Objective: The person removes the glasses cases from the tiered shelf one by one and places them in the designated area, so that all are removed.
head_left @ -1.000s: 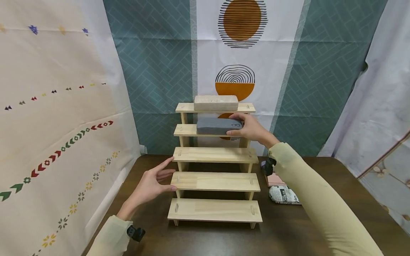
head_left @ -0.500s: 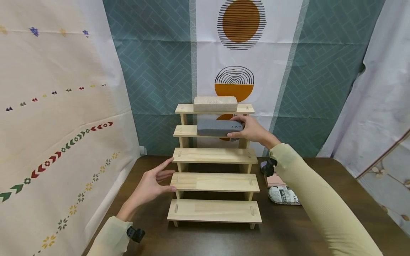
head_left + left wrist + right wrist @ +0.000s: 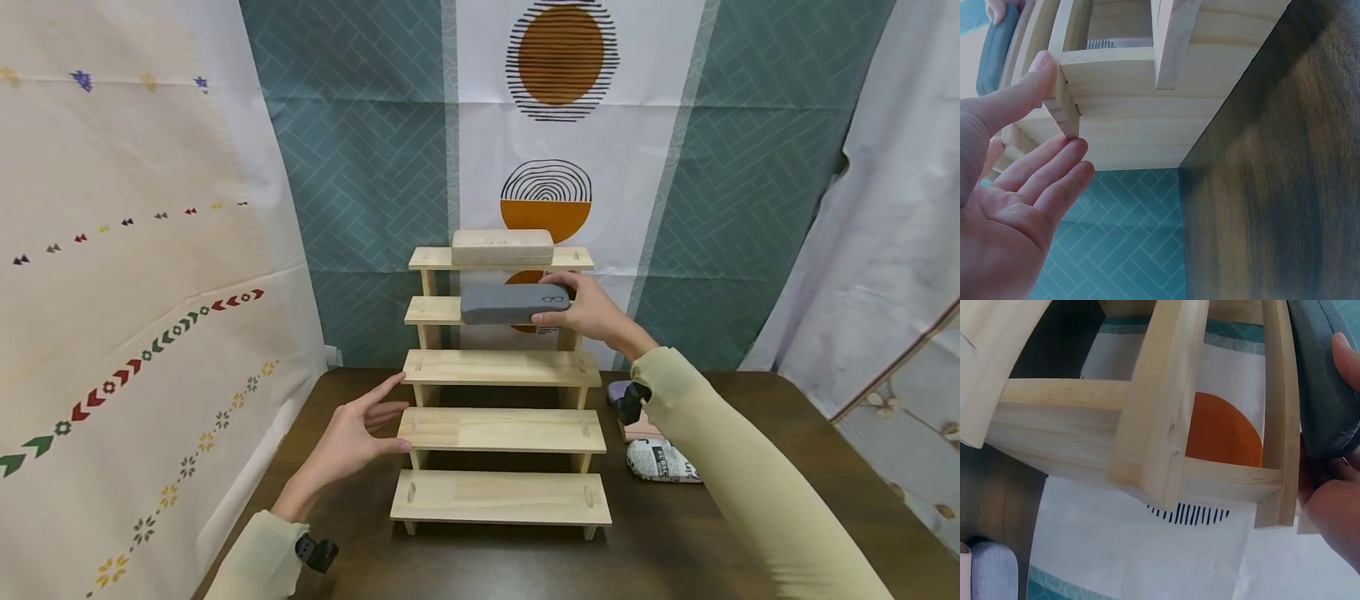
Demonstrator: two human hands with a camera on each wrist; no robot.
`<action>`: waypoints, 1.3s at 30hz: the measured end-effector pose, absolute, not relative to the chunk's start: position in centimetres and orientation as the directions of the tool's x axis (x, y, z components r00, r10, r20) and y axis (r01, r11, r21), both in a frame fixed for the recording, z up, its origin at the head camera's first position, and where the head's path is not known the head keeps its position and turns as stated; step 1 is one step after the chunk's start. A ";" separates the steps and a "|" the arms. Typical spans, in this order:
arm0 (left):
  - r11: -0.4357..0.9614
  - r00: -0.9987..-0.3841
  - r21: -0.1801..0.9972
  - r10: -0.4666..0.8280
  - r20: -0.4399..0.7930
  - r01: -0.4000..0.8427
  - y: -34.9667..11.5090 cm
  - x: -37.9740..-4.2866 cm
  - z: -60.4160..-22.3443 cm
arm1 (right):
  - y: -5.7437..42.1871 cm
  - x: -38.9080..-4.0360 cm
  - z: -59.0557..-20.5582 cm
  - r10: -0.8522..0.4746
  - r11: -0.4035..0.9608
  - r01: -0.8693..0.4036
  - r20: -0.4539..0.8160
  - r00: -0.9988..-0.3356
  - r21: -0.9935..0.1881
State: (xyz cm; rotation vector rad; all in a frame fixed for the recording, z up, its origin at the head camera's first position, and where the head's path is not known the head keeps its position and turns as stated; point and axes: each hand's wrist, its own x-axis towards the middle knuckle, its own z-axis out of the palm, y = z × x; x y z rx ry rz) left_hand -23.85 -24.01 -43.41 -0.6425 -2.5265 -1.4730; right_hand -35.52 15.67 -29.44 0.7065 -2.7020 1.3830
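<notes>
Head view: right hand (image 3: 591, 310) grips blue-gray case (image 3: 502, 304); left hand (image 3: 347, 435), spread wide, touches shelf (image 3: 498, 367).

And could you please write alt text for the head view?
A person's right hand holds a grey-blue case at the second-highest shelf of a five-tier wooden stand; the left hand touches its left side. A beige case sits on the top shelf.

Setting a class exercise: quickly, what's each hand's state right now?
Left hand: open, touching the wooden rack.
Right hand: closed, holding the grey glasses case.
</notes>
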 end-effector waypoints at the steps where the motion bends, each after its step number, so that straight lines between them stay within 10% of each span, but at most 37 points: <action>1: 0.425 -0.898 0.795 0.287 0.334 0.432 -24.0 -23.8 -43.4 | 15.7 -35.4 -29.5 -0.380 0.496 -0.408 0.231 -0.896 -0.766; 39: 0.414 -0.897 0.801 0.285 0.337 0.432 -23.9 -23.8 -43.5 | 19.1 -29.6 -31.9 -0.309 0.365 -0.416 0.312 -0.898 -0.833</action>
